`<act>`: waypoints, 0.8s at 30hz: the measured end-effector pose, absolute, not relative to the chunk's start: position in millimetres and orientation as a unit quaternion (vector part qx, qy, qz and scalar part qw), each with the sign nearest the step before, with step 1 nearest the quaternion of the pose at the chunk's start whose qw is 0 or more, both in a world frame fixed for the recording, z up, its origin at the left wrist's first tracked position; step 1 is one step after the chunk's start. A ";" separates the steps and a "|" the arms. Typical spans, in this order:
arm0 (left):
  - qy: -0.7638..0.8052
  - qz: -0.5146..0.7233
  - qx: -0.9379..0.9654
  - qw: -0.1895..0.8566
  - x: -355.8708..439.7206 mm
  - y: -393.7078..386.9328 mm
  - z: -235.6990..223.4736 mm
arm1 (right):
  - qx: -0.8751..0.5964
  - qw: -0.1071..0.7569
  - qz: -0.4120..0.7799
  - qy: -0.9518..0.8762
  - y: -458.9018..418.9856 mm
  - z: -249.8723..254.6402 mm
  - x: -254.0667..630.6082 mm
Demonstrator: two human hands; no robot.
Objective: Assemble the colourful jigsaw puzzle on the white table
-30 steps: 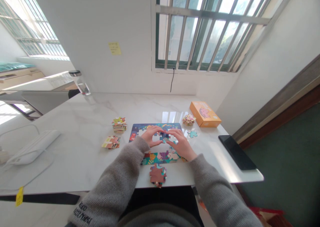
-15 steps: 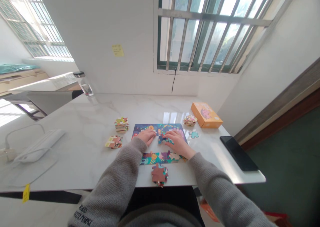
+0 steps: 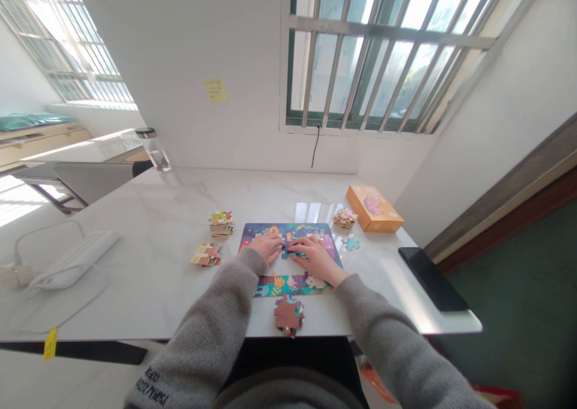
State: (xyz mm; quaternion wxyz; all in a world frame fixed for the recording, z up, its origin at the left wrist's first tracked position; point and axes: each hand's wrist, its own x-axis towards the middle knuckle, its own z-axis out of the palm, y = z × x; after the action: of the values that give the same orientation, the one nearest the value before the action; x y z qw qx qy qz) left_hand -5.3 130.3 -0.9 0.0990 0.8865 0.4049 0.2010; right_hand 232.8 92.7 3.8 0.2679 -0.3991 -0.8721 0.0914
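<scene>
A colourful jigsaw puzzle (image 3: 308,228), partly put together, lies on the white table, with a white gap in its middle. My left hand (image 3: 269,245) rests on its left side, fingers stretched out and lying flat. At the gap's upper edge, my right hand (image 3: 315,258) has its fingertips on a dark blue puzzle piece (image 3: 285,253), which the fingers partly cover. Below the gap runs the joined bottom strip (image 3: 293,284) of the puzzle. Nearest my body sits a small stack of puzzle pieces (image 3: 288,314), a brown one on top.
Left of the puzzle stand a tall piece stack (image 3: 221,226) and a lower one (image 3: 207,255). To the right are a piece pile (image 3: 345,218), a loose teal piece (image 3: 351,243), an orange box (image 3: 375,209) and a black phone (image 3: 431,279). A bottle (image 3: 156,151) and power strip (image 3: 76,261) are farther left.
My right hand has moved the blue piece slightly up and left, against the upper part of the puzzle. My left hand has stayed nearly in place. The view has shifted slightly.
</scene>
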 end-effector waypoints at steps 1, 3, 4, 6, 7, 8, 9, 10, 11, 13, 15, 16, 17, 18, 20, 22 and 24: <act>0.405 0.204 0.886 0.097 -5.1 129.2 -0.9 | -0.401 0.266 0.088 -0.872 92.1 4.1 232.7; 0.404 0.206 0.886 0.095 -4.3 127.0 -0.6 | -0.404 0.262 0.083 -0.872 91.3 4.8 232.4; 0.402 0.206 0.887 0.095 -3.7 126.1 -0.3 | -0.406 0.261 0.081 -0.872 91.1 5.0 232.3; 0.391 0.206 0.892 0.099 -1.9 124.6 0.4 | -0.407 0.261 0.078 -0.872 91.2 5.0 232.1; 0.384 0.206 0.895 0.101 -0.7 124.1 0.5 | -0.407 0.262 0.078 -0.872 91.3 4.9 232.0; 0.377 0.205 0.897 0.104 0.6 123.9 0.5 | -0.406 0.262 0.078 -0.872 91.4 4.8 232.0; 0.372 0.204 0.900 0.105 1.9 123.9 0.2 | -0.404 0.263 0.078 -0.873 91.5 4.9 232.0; 0.369 0.202 0.901 0.105 3.0 124.1 -0.2 | -0.402 0.264 0.079 -0.873 91.4 5.1 232.0; 0.368 0.201 0.902 0.104 4.0 124.4 -0.7 | -0.399 0.264 0.079 -0.874 91.2 5.4 232.1; 0.369 0.198 0.903 0.100 5.2 125.3 -1.9 | -0.394 0.263 0.078 -0.877 90.5 6.4 232.4; 0.370 0.194 0.904 0.095 5.8 126.1 -2.8 | -0.389 0.260 0.077 -0.880 89.7 7.3 232.7; 0.371 0.192 0.904 0.092 6.1 126.3 -3.0 | -0.387 0.259 0.075 -0.882 89.3 7.5 232.8; 0.371 0.190 0.904 0.089 6.3 126.5 -3.0 | -0.385 0.259 0.073 -0.883 88.9 7.5 232.9; 0.372 0.189 0.905 0.087 6.6 126.5 -2.9 | -0.385 0.261 0.070 -0.882 88.4 7.3 232.9; 0.372 0.190 0.905 0.082 7.2 126.4 -2.5 | -0.386 0.262 0.069 -0.882 87.6 6.5 233.1; 0.372 0.192 0.905 0.079 7.8 126.0 -2.0 | -0.383 0.265 0.076 -0.882 86.8 5.4 234.1; 0.373 0.193 0.904 0.079 8.0 125.4 -1.5 | -0.380 0.278 0.090 -0.878 86.3 4.6 236.6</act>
State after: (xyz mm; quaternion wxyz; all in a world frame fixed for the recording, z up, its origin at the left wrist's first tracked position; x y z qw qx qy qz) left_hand 8.0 125.4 -1.5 0.0787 0.9039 0.3734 0.1935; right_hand 236.6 86.3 4.6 0.2778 -0.3798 -0.8778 0.0901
